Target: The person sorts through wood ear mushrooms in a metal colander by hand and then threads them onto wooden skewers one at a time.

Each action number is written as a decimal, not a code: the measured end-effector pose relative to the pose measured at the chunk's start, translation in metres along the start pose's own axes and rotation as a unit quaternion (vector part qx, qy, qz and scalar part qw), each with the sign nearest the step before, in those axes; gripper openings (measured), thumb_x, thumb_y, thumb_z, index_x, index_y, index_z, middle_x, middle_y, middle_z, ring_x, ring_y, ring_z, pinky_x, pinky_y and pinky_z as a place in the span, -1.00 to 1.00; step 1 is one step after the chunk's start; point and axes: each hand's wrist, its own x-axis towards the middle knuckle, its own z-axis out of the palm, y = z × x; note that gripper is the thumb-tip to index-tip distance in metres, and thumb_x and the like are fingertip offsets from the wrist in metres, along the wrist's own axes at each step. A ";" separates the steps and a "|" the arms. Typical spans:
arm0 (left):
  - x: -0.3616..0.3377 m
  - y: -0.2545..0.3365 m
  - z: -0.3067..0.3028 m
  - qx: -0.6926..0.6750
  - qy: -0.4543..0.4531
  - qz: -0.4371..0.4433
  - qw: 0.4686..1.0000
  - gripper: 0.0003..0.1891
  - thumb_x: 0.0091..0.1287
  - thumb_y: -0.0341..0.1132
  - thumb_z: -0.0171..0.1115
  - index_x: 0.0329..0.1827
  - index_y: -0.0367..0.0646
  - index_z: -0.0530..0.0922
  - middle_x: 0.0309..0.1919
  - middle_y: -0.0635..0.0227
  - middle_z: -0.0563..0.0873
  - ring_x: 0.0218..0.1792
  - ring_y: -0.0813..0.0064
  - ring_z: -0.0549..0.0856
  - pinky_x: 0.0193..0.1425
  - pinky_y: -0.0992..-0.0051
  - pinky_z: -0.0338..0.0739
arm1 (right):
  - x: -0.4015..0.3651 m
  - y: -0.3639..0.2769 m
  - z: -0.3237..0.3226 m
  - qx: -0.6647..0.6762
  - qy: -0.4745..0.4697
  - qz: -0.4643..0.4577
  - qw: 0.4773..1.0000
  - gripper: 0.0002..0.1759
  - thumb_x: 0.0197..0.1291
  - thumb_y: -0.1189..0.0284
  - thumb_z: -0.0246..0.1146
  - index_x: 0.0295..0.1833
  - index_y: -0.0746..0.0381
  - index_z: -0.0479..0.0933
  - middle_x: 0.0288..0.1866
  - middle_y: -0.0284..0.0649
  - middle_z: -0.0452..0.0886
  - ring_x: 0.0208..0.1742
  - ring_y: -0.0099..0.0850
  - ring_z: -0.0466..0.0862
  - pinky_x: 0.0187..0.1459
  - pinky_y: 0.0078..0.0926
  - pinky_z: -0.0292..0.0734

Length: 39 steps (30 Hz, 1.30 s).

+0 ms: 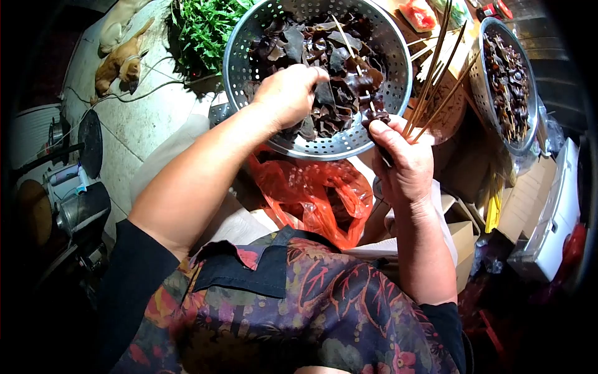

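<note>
A perforated metal colander holds a heap of dark wood ear mushrooms. My left hand is over the heap with its fingers curled and closed at a wood ear piece; the fingertips are partly hidden. At the colander's right rim, my right hand grips a skewer that slants up over the heap, with wood ear pieces threaded on its lower part. Several bare bamboo skewers also stick out of the same hand, fanned up and to the right.
A second colander at right holds filled wood ear skewers. Below the first colander hangs a red plastic bag. Leafy greens lie behind left, near a brown dog and a cable. A white box stands at right.
</note>
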 end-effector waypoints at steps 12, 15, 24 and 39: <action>0.020 0.008 0.002 0.055 0.176 0.112 0.977 -0.85 0.12 -0.34 0.21 -0.26 -0.16 0.57 -0.30 0.29 0.54 -0.19 0.28 0.57 -0.14 0.37 0.51 | -0.006 -0.009 -0.008 0.003 -0.025 0.003 1.000 -0.88 0.14 0.52 0.26 -0.23 0.35 0.57 -0.42 -0.37 0.59 -0.44 -0.67 0.52 -0.37 -0.75 0.40; 0.031 0.016 -0.022 -0.304 0.155 -0.028 0.940 -0.88 0.25 -0.39 0.13 -0.24 -0.22 0.57 -0.37 0.36 0.65 -0.34 0.54 0.60 -0.15 0.61 0.48 | -0.008 -0.007 -0.012 0.000 -0.032 0.011 0.999 -0.89 0.14 0.50 0.27 -0.27 0.33 0.57 -0.47 -0.41 0.55 -0.50 -0.70 0.45 -0.44 -0.76 0.31; 0.025 -0.002 -0.059 -0.657 0.100 -0.149 0.732 -0.84 0.31 -0.46 0.06 -0.09 -0.28 0.47 -0.30 0.25 0.67 -0.28 0.40 0.72 -0.18 0.46 0.68 | -0.011 -0.003 -0.002 -0.062 -0.032 0.054 0.996 -0.90 0.11 0.48 0.31 -0.36 0.28 0.55 -0.52 -0.46 0.51 -0.52 -0.72 0.40 -0.48 -0.77 0.24; 0.016 0.009 -0.066 -0.553 0.170 -0.081 0.812 -0.31 0.10 -0.70 0.10 0.33 -0.20 0.10 -0.22 0.14 0.65 -0.22 0.37 0.71 -0.22 0.54 0.64 | -0.011 -0.001 0.001 -0.061 -0.040 0.069 0.995 -0.92 0.10 0.50 0.31 -0.34 0.29 0.56 -0.52 -0.46 0.51 -0.52 -0.74 0.41 -0.48 -0.78 0.26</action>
